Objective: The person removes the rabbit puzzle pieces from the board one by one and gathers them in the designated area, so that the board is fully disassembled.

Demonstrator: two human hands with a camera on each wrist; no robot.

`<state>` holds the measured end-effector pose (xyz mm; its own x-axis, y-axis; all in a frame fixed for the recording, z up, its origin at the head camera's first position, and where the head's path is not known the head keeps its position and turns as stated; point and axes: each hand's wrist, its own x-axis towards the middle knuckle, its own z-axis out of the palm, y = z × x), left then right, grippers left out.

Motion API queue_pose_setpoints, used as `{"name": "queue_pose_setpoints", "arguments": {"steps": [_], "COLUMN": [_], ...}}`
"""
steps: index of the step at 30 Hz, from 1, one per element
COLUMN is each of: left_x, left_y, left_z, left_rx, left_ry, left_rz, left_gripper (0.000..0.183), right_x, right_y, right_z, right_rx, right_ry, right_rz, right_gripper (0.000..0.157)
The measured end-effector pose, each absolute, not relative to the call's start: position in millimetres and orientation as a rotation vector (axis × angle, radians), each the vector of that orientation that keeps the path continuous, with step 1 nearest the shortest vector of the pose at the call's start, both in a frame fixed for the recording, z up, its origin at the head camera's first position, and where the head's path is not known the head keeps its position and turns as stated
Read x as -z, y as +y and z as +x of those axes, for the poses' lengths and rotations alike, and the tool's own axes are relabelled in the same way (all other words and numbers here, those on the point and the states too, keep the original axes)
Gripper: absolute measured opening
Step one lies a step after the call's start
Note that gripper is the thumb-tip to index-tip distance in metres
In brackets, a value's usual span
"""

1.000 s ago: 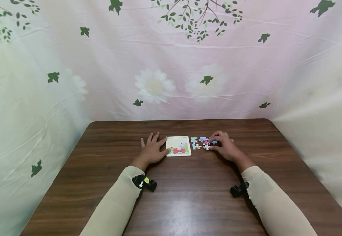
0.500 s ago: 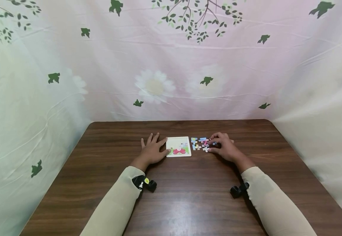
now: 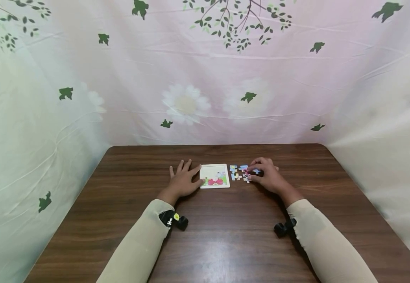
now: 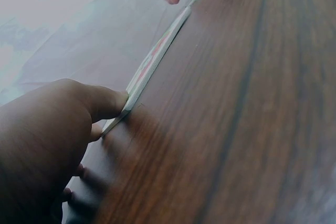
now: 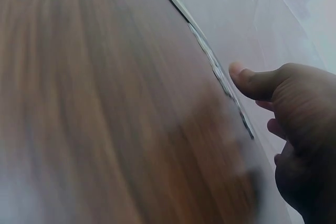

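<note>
A puzzle tray with a white rim lies flat, pink bows and green printed or fitted along its lower part. My left hand rests at its left edge, fingers spread; in the left wrist view the thumb presses on the tray's corner. Right of the tray lie several loose jigsaw pieces, blue, yellow, pink and white. My right hand hovers close over the rightmost ones, thumb and fingertips apart around a pink and white piece. In the right wrist view the thumb shows above the row of pieces.
The brown wooden table runs back to a printed fabric backdrop with leaves and flowers. A blue piece lies partly behind the right hand. Black wrist cameras sit on both sleeves.
My right hand has shifted slightly left over the pieces, and the pink and white pieces under its fingertips have settled a little nearer to me. The left hand stays at the tray.
</note>
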<state>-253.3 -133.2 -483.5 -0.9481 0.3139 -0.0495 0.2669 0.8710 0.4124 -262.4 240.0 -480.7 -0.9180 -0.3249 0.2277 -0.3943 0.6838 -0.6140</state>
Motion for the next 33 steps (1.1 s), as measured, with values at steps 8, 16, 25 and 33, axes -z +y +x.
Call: {"name": "queue_pose_setpoints", "arguments": {"steps": [8, 16, 25, 33], "left_x": [483.1, 482.2, 481.6, 481.9], "left_y": [-132.1, -133.6, -132.8, -132.6], "left_z": [-253.1, -252.7, -252.2, -253.1], "left_rx": [-0.633, -0.620, -0.621, -0.607], "left_ry": [2.926, 2.920, 2.931, 2.938], "left_rz": [0.470, 0.456, 0.455, 0.446], "left_gripper": [0.073, 0.073, 0.074, 0.072], "right_x": [477.6, 473.9, 477.4, 473.9], "right_y": [216.9, 177.3, 151.4, 149.3], "right_z": [-268.8, -272.1, -274.7, -271.5], "right_rx": [-1.062, -1.071, -1.016, -0.979], "right_ry": [-2.749, -2.777, -2.847, -2.901], "right_rz": [0.640, 0.674, 0.702, 0.661], "right_gripper": [0.025, 0.023, 0.020, 0.014]}}
